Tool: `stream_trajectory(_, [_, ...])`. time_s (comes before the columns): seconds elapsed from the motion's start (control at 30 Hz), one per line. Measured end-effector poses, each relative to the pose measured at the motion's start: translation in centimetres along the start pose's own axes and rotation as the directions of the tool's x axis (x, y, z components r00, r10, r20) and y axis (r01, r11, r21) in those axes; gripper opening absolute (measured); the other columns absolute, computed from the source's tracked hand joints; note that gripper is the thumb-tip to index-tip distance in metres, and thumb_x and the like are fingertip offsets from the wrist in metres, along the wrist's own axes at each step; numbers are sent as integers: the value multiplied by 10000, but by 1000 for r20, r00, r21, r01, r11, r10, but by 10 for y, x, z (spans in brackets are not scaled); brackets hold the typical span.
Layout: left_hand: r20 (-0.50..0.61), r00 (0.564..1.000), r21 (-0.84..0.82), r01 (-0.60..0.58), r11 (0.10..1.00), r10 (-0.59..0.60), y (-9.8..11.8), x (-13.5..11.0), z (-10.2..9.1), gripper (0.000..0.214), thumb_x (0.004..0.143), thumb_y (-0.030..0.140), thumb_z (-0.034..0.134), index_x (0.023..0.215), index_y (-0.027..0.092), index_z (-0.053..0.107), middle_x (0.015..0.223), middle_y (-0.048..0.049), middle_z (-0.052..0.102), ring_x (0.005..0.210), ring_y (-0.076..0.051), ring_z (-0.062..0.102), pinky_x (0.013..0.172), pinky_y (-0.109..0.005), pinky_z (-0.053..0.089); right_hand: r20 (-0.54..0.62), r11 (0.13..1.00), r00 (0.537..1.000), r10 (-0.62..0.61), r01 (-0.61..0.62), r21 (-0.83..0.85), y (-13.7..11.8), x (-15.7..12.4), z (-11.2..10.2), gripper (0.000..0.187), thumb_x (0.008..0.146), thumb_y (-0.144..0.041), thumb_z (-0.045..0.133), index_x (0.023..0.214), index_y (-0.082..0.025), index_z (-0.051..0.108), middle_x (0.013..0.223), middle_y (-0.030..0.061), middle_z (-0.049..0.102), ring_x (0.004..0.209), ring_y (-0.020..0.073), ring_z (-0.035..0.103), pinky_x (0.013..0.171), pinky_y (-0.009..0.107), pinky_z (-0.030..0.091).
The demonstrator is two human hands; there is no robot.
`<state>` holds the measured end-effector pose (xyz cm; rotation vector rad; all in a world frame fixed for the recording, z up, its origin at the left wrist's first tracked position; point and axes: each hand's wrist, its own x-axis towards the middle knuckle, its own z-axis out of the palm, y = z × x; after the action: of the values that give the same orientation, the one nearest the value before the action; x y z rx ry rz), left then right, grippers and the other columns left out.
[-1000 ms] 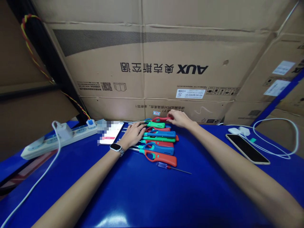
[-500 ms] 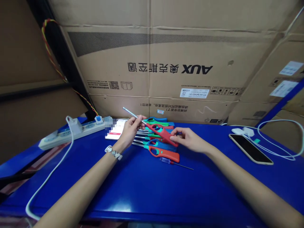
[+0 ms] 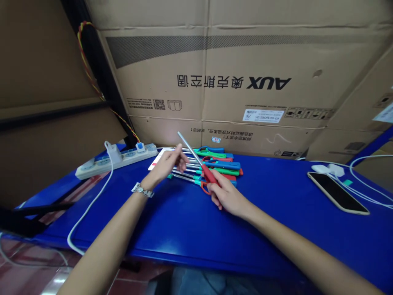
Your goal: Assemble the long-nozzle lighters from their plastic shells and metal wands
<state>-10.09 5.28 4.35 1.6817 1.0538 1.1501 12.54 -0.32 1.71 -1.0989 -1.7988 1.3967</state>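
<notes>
My right hand (image 3: 225, 196) is closed around the red handle of a long-nosed lighter (image 3: 208, 175). Its metal rod slants up and to the left, clear of the blue table (image 3: 190, 229). My left hand (image 3: 167, 164) hovers just left of the rod with its fingers loosely apart and nothing in them. It wears a wristwatch (image 3: 141, 189). Behind both hands lies a pile of several red, blue and green lighters (image 3: 224, 164), their metal rods pointing left.
A white power strip (image 3: 101, 162) with plugs and a white cable lies at the table's left end. A lit phone (image 3: 157, 159) lies behind my left hand. At the right are a dark phone (image 3: 337, 192) and a white charger with cable (image 3: 325, 168). Cardboard boxes (image 3: 245, 82) wall the back.
The red lighter was picked from the pile with both hands. It is now in my right hand alone, drawn nearer, and my left hand has let go of its rod. The view shifted left.
</notes>
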Motion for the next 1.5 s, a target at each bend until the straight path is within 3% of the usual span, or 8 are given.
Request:
stream_trajectory(0.2, [50,985,567,109,816,-167,-21,-23,-50,297,710,459,688,733,164,661,628,-5,618,576,-149,543,570,-250,404,6,997,1000,9,-9,83,8,-9,6,357,947,-581,453,1036,-236,477,675,-75,450,385,32,345,342,162,297])
stream_trajectory(0.43, [59,989,687,59,724,-136,-27,-24,-46,166,637,307,727,731,177,685,750,-21,601,692,-176,541,649,-273,405,17,980,996,87,-89,179,7,-7,9,397,924,-611,447,1091,-252,463,710,-84,452,355,30,350,285,148,299])
stream_trajectory(0.53, [74,994,586,17,810,-74,-25,-22,-36,215,736,385,694,759,173,667,735,-19,605,668,-164,532,632,-268,404,25,961,990,141,-142,239,4,-9,6,366,930,-570,454,1112,-252,461,696,-85,455,352,35,352,283,150,323])
stream_trajectory(0.7, [-72,995,58,-58,997,62,-11,-3,-6,347,818,456,681,1034,184,672,695,7,599,661,-153,568,632,-254,454,26,939,986,163,-163,303,0,-14,0,367,960,-544,409,1211,-280,456,683,-78,477,356,46,386,299,159,377])
stream_trajectory(0.8, [-187,982,-274,-40,961,-13,1,17,12,264,819,416,705,902,164,701,805,-29,657,727,-140,604,670,-232,480,42,930,991,126,-132,343,1,-13,-6,355,943,-517,441,1184,-258,473,716,-57,529,389,72,480,327,195,440])
stream_trajectory(0.97, [-240,947,-672,-3,741,-214,1,30,34,156,824,282,741,841,145,668,818,-43,689,756,-121,642,765,-233,503,74,918,992,101,-122,377,4,-11,-13,293,872,-481,496,856,-189,477,704,-30,563,403,93,532,362,236,490])
stream_trajectory(1.1, [-229,937,-731,13,683,-263,-11,19,42,180,839,301,735,833,144,648,831,-46,694,758,-121,647,769,-242,511,91,957,992,93,-114,266,1,-14,-8,369,908,-584,457,994,-226,468,638,-73,537,329,79,467,287,190,411])
stream_trajectory(1.5, [-203,974,-547,-31,837,-96,-15,11,45,372,684,439,837,863,145,694,761,-17,669,719,-122,625,711,-233,508,140,942,987,81,-121,312,4,-14,-6,325,930,-507,459,1105,-233,467,584,-69,574,397,147,599,364,226,482])
